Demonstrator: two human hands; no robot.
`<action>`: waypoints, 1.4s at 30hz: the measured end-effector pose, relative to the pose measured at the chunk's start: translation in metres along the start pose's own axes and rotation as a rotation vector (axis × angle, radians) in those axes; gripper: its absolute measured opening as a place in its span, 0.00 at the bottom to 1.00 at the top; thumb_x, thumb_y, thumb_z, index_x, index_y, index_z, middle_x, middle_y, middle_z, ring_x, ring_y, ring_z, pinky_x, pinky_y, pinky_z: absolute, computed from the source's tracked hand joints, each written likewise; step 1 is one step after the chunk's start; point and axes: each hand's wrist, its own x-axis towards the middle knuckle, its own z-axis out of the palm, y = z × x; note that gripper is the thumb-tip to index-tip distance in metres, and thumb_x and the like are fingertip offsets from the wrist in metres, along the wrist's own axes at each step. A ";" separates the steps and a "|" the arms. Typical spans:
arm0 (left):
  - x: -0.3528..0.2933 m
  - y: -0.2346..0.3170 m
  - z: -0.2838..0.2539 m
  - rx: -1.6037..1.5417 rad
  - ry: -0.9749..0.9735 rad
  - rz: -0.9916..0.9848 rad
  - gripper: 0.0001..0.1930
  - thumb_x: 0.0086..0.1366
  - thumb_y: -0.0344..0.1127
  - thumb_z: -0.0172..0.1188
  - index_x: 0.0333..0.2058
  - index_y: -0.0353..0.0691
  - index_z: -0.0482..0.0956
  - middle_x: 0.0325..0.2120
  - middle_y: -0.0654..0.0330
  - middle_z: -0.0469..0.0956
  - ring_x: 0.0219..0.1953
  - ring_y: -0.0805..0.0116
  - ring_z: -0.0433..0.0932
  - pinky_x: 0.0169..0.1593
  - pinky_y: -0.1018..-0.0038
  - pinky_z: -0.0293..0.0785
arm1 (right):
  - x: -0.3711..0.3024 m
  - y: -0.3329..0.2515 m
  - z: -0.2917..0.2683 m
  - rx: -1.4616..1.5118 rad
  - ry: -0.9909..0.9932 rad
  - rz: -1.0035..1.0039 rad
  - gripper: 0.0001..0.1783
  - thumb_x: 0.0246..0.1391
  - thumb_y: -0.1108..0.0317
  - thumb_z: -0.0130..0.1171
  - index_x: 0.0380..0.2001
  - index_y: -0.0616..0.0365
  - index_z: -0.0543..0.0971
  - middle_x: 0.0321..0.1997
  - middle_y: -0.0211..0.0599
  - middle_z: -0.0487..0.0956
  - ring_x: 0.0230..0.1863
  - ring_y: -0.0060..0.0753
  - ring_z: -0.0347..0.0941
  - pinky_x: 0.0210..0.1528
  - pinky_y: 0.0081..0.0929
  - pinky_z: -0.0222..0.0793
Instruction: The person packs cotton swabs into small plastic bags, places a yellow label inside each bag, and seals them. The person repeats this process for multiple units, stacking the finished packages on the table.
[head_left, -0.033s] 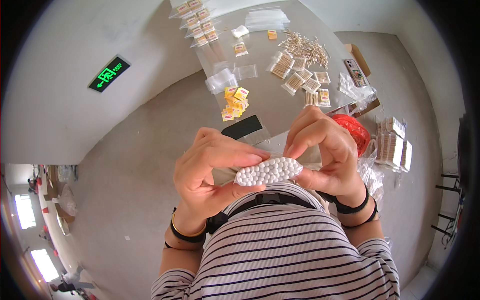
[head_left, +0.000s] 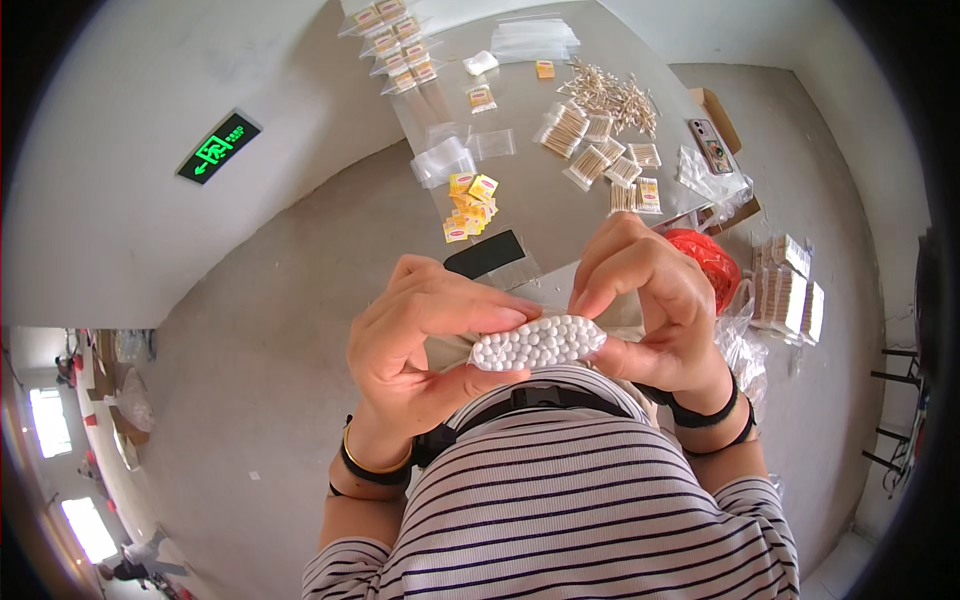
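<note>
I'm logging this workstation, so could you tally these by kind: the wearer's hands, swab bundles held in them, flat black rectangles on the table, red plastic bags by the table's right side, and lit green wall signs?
Wearer's hands: 2 (left hand, right hand)
Held swab bundle: 1
Flat black rectangle: 1
Red plastic bag: 1
Lit green sign: 1
Total: 6

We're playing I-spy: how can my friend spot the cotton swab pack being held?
Start at the striped shirt, bottom middle. Just above it, the left hand and right hand hold the cotton swab pack. Unlike the other swab packs lying on the table, it shows a dense cluster of round white tips end-on.
</note>
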 end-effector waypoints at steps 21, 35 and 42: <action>-0.001 -0.001 -0.004 0.037 -0.014 -0.002 0.15 0.54 0.39 0.79 0.37 0.45 0.84 0.34 0.63 0.90 0.34 0.74 0.84 0.44 0.75 0.65 | 0.000 -0.001 -0.004 0.017 -0.020 0.001 0.14 0.45 0.67 0.79 0.35 0.54 0.84 0.34 0.29 0.84 0.38 0.32 0.79 0.46 0.30 0.68; 0.004 0.004 0.004 0.197 -0.009 0.104 0.19 0.51 0.43 0.81 0.39 0.45 0.85 0.33 0.67 0.85 0.32 0.73 0.81 0.42 0.73 0.65 | -0.002 0.005 0.006 0.065 -0.035 -0.056 0.14 0.52 0.66 0.76 0.37 0.53 0.81 0.37 0.32 0.81 0.39 0.32 0.75 0.44 0.30 0.67; 0.002 0.003 0.003 0.198 0.027 0.119 0.19 0.50 0.43 0.81 0.39 0.45 0.86 0.33 0.68 0.85 0.31 0.73 0.81 0.41 0.73 0.64 | -0.001 0.003 0.000 0.053 -0.062 -0.112 0.13 0.53 0.64 0.76 0.35 0.53 0.81 0.37 0.32 0.81 0.39 0.32 0.73 0.42 0.29 0.67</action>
